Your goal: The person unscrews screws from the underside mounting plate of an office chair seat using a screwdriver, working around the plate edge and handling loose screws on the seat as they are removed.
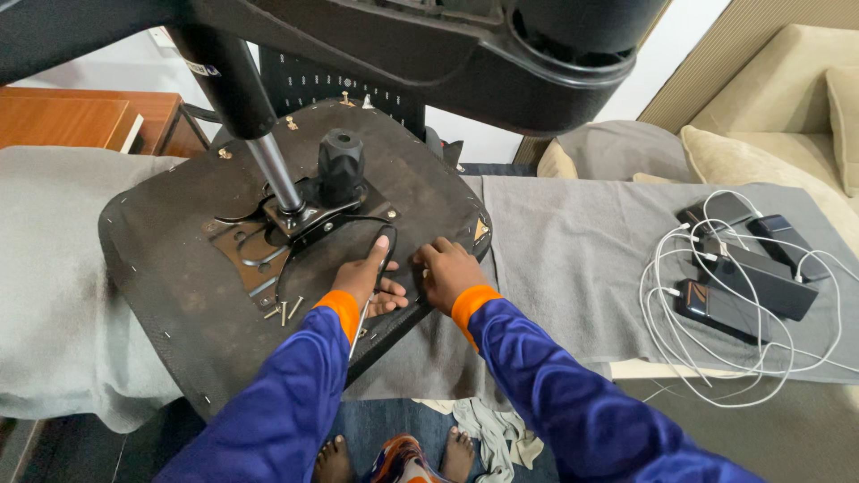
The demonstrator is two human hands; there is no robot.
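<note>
An upturned office chair seat (170, 268) lies on a grey cloth, its dark underside facing up. A metal mechanism plate (268, 241) with a gas cylinder (268, 161) and a black knob (342, 163) sits at its middle. My left hand (369, 277) rests on the seat's underside, fingers along a thin black cable (386, 259), with a slim metal tool (361, 324) under the palm. My right hand (447, 271) presses the seat's near edge just beside it, fingers curled. Loose screws (286, 310) lie left of my left hand.
A grey cloth (573, 259) covers the surface. At the right lie several dark power banks (752, 277) tangled in white cables (680, 340). A beige sofa (787, 107) stands at the far right, a wooden table (80, 121) at the far left. My bare feet (394, 456) show below.
</note>
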